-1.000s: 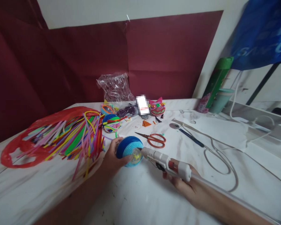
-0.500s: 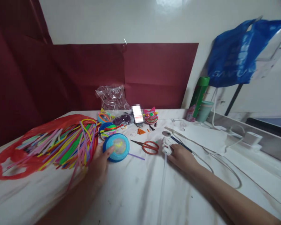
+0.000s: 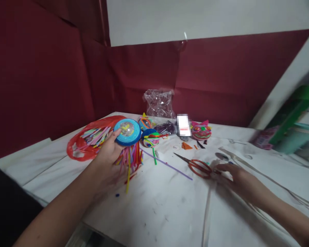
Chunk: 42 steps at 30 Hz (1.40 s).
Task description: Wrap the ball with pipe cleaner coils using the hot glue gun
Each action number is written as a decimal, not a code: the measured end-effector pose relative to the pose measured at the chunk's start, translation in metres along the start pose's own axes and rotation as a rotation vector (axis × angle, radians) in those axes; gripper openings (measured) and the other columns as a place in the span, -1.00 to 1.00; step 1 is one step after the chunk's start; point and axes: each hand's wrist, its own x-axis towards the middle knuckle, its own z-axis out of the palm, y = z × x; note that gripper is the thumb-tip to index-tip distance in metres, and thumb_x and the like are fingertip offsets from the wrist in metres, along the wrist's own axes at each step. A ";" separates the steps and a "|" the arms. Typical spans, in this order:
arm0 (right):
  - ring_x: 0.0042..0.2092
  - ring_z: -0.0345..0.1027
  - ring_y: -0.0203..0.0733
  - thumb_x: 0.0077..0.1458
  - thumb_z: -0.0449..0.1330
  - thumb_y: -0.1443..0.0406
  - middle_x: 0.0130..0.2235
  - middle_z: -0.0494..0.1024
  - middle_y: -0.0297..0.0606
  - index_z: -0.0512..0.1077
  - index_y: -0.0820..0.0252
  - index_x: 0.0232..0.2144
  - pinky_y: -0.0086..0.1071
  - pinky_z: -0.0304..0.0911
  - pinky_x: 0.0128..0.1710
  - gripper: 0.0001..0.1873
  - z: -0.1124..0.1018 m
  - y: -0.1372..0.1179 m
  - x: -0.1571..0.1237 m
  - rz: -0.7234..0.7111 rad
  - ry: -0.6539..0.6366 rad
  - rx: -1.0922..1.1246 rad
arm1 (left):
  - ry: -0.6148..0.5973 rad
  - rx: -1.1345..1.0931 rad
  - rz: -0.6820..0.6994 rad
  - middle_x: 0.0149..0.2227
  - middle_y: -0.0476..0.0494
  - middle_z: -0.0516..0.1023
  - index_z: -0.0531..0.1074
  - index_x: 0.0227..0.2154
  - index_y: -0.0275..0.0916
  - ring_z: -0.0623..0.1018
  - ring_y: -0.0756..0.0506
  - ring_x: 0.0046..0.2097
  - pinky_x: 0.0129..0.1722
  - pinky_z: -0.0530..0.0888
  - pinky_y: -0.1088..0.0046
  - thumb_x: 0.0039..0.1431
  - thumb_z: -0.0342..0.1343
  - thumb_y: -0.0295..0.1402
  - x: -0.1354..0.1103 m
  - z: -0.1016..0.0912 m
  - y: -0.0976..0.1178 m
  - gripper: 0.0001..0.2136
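My left hand [image 3: 110,145] grips a round blue coiled disc [image 3: 128,133], thumb on its face, with a clear dome and yellow bits at its centre. The disc is raised, tilted toward me, in front of the red plastic bag [image 3: 92,124]. My right hand [image 3: 234,176] is low over the table, blurred, with bent fingers around a whitish corded device [image 3: 214,176] that is mostly hidden. Just left of those fingers lie red-handled scissors [image 3: 199,168], blades pointing away to the left. A purple pipe cleaner [image 3: 175,168] lies between the hands.
Many coloured pipe cleaners [image 3: 128,159] spill from the bag. Behind are a blue-and-green ball [image 3: 150,138], a pink cat-eared ball [image 3: 201,130], clear plastic wrapping [image 3: 160,104] and a blurred-out white phone-like screen [image 3: 183,125]. A pale cord [image 3: 207,212] trails toward me; a green cup [image 3: 298,139] stands right.
The view has swung left. My left hand has lifted the blue disc up and over toward the bag. My right hand stays by the corded device, its fingers now covering more of it.
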 end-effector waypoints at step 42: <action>-0.21 0.36 -0.09 0.16 0.12 0.47 -0.32 0.50 -0.09 0.50 0.24 -0.40 -0.30 0.22 -0.18 -0.82 0.155 -0.227 0.173 -0.875 -0.264 0.048 | -0.029 -0.087 0.089 -0.10 -0.15 0.60 0.35 0.05 -0.19 0.54 -0.23 0.00 0.04 0.44 0.21 -0.02 0.24 -0.39 0.019 -0.062 -0.011 -0.50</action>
